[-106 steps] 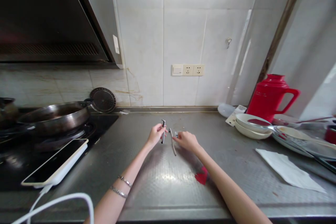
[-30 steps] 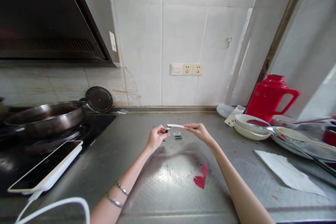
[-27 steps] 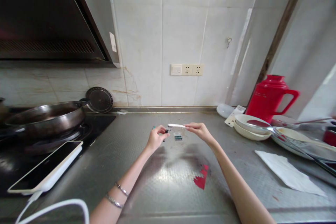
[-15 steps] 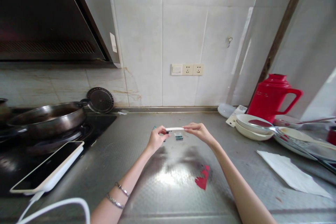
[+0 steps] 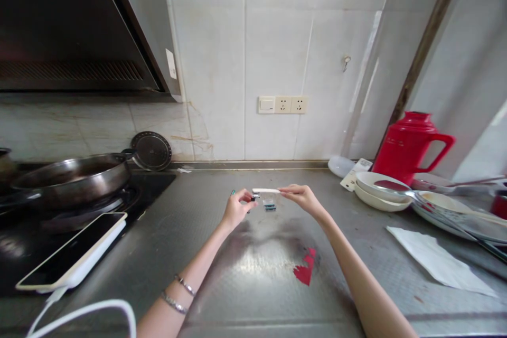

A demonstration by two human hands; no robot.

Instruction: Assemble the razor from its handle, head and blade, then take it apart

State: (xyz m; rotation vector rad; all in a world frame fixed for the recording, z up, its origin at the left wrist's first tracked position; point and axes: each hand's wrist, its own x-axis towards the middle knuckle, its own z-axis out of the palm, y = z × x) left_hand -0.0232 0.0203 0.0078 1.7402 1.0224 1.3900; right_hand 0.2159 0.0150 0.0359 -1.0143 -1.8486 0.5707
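a metal worktop (image 5: 257,298) is spanning the lower frame; just below centre, the left hand (image 5: 236,209) is pinching a small dark piece (image 5: 254,198), the right hand (image 5: 304,198) a white stick (image 5: 266,190).

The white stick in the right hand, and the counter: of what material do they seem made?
White stick: probably smooth plastic, evenly pale, though too small to be certain. Counter: apparently metal, perhaps stainless steel, with a finely textured satin finish; it is grey with blurred bright reflections.
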